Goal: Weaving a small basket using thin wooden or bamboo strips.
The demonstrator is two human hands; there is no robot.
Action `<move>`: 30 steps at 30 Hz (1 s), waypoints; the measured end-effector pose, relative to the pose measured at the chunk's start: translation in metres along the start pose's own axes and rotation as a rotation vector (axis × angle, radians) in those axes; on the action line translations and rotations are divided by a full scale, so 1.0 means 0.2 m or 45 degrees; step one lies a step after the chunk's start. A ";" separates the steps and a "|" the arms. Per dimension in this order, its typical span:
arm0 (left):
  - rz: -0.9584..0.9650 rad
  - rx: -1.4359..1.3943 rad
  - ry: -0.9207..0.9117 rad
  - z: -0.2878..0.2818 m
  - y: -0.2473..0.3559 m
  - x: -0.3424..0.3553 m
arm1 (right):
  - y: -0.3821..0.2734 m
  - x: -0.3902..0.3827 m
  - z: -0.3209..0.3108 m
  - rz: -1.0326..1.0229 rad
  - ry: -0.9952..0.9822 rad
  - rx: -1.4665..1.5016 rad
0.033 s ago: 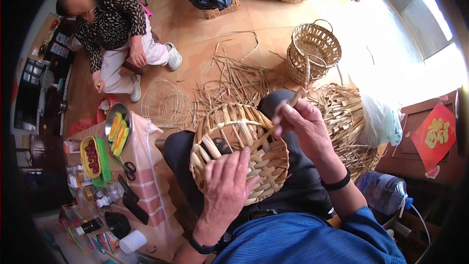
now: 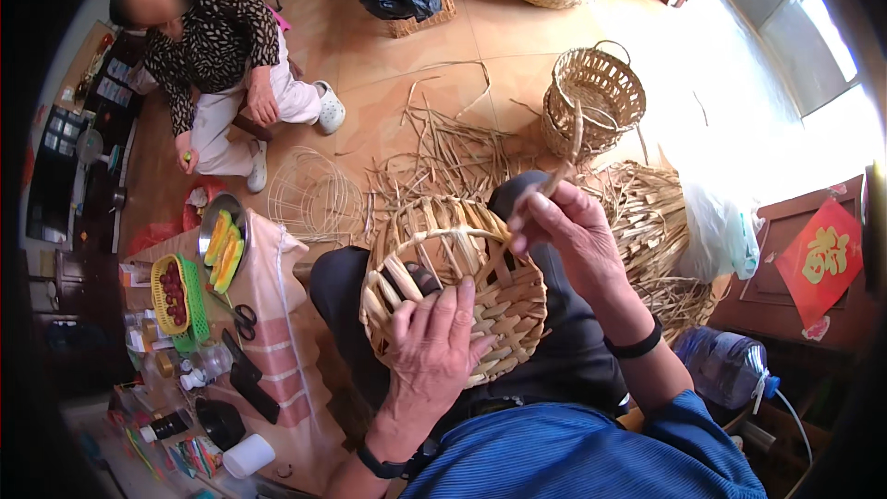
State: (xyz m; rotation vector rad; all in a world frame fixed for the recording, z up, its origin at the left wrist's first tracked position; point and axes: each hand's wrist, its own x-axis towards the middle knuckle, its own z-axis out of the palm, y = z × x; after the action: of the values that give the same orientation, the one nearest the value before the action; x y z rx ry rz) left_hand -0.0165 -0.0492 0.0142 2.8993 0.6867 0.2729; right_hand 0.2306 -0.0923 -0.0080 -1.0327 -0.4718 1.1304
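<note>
A half-woven basket (image 2: 504, 328) of broad, pale dried plant strips rests across my lap. Its woven side lies nearer to me; farther off, bare upright ribs show gaps between them. My left hand (image 2: 432, 337) lies flat on the weave, fingers stretched out toward the ribs. Just right of the basket's rim, my right hand (image 2: 577, 231) is raised, with thumb and fingers pinching a dried plant strip (image 2: 575, 134). The strip's free end sticks up above the fingers. Whether its other end joins the basket is hidden behind the hand.
Loose strips (image 2: 453, 143) litter the tiled floor near a wire frame (image 2: 314, 194) and a handled basket (image 2: 591, 97). A strip pile (image 2: 647, 222) lies right. At left, a cloth-covered table (image 2: 286, 360) bears scissors (image 2: 244, 321) and fruit. Another person (image 2: 217, 55) sits far left.
My right hand has shifted slightly, and the strip's raised end stands a little higher. My left hand stays on the weave, its fingers hardly moved.
</note>
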 end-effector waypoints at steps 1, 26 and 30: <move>-0.007 0.000 0.015 0.02 0.01 -0.01 | -0.03 0.02 0.06 -0.030 -0.056 -0.052; -0.121 -0.223 0.119 0.12 0.03 0.13 | 0.00 -0.11 0.30 -0.532 -0.434 -1.916; -0.091 -0.427 0.195 0.17 -0.02 0.10 | 0.09 -0.08 0.25 -0.536 -0.348 -1.581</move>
State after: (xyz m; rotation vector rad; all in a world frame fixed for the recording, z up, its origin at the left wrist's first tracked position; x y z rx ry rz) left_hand 0.0066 -0.0407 -0.0157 2.5489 0.6905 0.5491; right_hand 0.1777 -0.0835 0.0037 -1.7034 -1.6460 0.5136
